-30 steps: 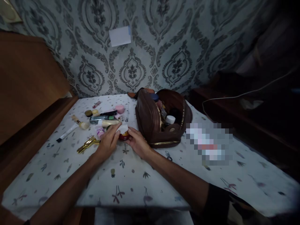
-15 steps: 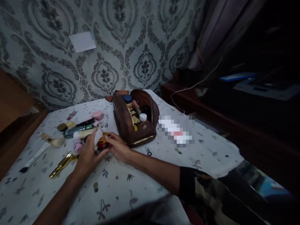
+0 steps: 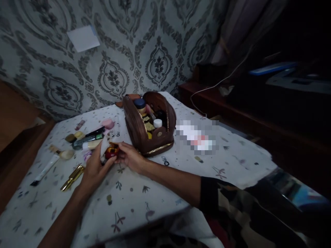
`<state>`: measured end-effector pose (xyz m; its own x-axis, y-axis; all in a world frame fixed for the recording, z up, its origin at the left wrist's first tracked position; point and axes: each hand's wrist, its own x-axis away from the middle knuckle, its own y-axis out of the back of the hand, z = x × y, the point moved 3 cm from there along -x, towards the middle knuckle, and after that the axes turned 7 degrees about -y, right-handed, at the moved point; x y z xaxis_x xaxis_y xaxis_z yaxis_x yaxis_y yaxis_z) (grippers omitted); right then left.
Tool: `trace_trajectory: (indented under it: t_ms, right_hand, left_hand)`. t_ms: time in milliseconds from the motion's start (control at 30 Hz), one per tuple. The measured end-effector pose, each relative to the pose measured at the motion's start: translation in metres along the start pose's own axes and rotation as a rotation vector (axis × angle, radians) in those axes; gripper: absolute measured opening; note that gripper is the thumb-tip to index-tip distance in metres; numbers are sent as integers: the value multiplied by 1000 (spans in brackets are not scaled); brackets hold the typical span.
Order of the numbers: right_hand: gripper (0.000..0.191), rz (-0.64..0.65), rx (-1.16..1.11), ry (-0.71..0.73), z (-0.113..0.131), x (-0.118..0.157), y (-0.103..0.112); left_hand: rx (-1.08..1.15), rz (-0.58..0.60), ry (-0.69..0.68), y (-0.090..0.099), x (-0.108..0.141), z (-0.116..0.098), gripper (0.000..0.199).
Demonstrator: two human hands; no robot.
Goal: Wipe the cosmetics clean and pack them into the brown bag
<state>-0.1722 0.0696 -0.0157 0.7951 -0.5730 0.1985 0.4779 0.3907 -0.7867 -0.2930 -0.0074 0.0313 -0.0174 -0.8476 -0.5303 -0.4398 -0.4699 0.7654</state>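
Observation:
Between both hands is a small, rounded red-and-gold container [image 3: 112, 151], its exact kind unclear. My left hand [image 3: 93, 168] is closed around its left side, with a white tissue or cloth [image 3: 104, 145] pressed against it. My right hand [image 3: 131, 158] grips the container's right side with thumb and fingertips. Right behind my right hand stands an open brown toiletry bag [image 3: 137, 132], holding a dark-blue-lidded jar [image 3: 140, 104], a white-capped bottle [image 3: 157, 123] and other items. A gold tube [image 3: 72, 178] lies left of my left hand.
Several cosmetics lie on the patterned tablecloth [image 3: 134, 213] at left: a green tube [image 3: 86, 140], a makeup brush [image 3: 62, 152], a white tube [image 3: 45, 169] and a pink item [image 3: 108, 123]. A blurred-out object [image 3: 198, 136] is right of the bag. A cable [image 3: 219, 81] hangs behind.
The red-and-gold container has turned in my hands, and more of its red side shows. My left thumb now lies across its lower front. The view has shifted slightly.

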Motion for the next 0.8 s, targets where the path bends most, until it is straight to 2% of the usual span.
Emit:
trace_trajectory:
  t_ms: [333, 567, 667, 800]
  right_hand:
    - [24, 13, 81, -4, 0, 3, -3]
    - [23, 33, 103, -6, 3, 7, -7]
    - [24, 33, 121, -5, 2, 6, -6]
    - [31, 49, 150, 2, 0, 4, -5]
  left_hand:
    - [52, 6, 8, 7, -4, 0, 55]
    - [103, 37, 19, 7, -4, 2, 59]
    - [181, -1, 56, 8, -5, 1, 62]
    - [251, -69, 187, 11, -5, -1, 52]
